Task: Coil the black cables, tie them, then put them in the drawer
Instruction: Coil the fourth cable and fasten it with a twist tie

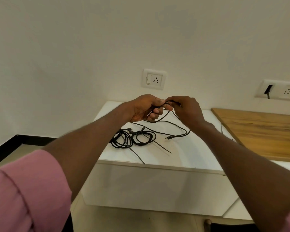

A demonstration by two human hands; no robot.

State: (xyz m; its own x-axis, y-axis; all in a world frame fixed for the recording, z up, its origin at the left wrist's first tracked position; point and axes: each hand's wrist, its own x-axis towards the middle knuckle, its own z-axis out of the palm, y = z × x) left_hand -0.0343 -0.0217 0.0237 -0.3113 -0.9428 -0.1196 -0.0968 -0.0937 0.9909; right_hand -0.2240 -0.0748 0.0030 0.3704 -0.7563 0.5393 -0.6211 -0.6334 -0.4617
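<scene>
Both hands are up over the far part of the white cabinet (191, 158), close together and working the same loose black cable (167, 122): the left hand (144, 108) has its fingers curled round a bight of it, and the right hand (187, 111) pinches the strand just beside the left thumb, as if laying the first turn. From the head camera, the only view there is, the rest of that cable hangs from the hands and trails across the cabinet top, its plug end (168, 137) lying flat near the middle of the top. Nearer the cabinet's front left lie two coiled cables, the left coil (121, 139) and the right coil (143, 137), touching or nearly so, each apparently cinched with a tie whose long tail (161, 145) sticks out toward the front edge. So two cables look coiled and tied, and the third looks barely begun. Below the top, the cabinet's white front (157, 186) looks closed, and I cannot tell where the drawer is; nothing appears stowed yet. Still left, by my reckoning: finish coiling, tie it, then put all three away.
</scene>
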